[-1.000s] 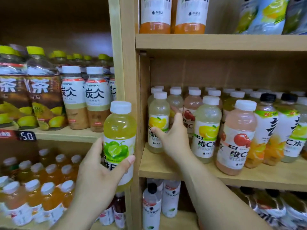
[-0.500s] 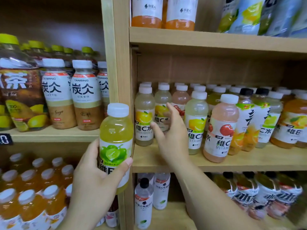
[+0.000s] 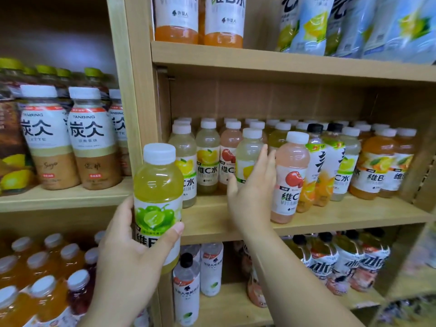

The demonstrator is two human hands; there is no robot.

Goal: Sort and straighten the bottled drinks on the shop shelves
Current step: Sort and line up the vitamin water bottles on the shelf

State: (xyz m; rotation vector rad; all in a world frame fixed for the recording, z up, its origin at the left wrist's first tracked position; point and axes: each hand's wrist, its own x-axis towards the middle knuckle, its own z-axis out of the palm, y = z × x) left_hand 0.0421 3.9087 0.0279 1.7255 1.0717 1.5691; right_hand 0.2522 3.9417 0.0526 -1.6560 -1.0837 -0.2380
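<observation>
My left hand (image 3: 132,251) holds a yellow-green lime drink bottle (image 3: 158,194) with a white cap, upright in front of the wooden post between two shelf bays. My right hand (image 3: 252,192) reaches onto the middle shelf (image 3: 330,218), palm against a pale lemon bottle (image 3: 250,156), fingers spread; whether it grips the bottle I cannot tell. A pink apple bottle (image 3: 291,178) stands forward of the row just right of that hand. Two lemon bottles (image 3: 185,166) and a pink one stand to its left.
Orange and black-capped bottles (image 3: 377,166) fill the right of the middle shelf. Latte bottles (image 3: 92,140) stand on the left bay's shelf, orange drinks (image 3: 47,279) below. More bottles sit on the upper shelf (image 3: 259,60) and the lower shelf (image 3: 236,300). The wooden post (image 3: 132,90) divides the bays.
My right hand has moved rightwards along the middle shelf, from the left lemon bottles to the pale lemon bottle beside the pink one. The left hand still holds the lime bottle.
</observation>
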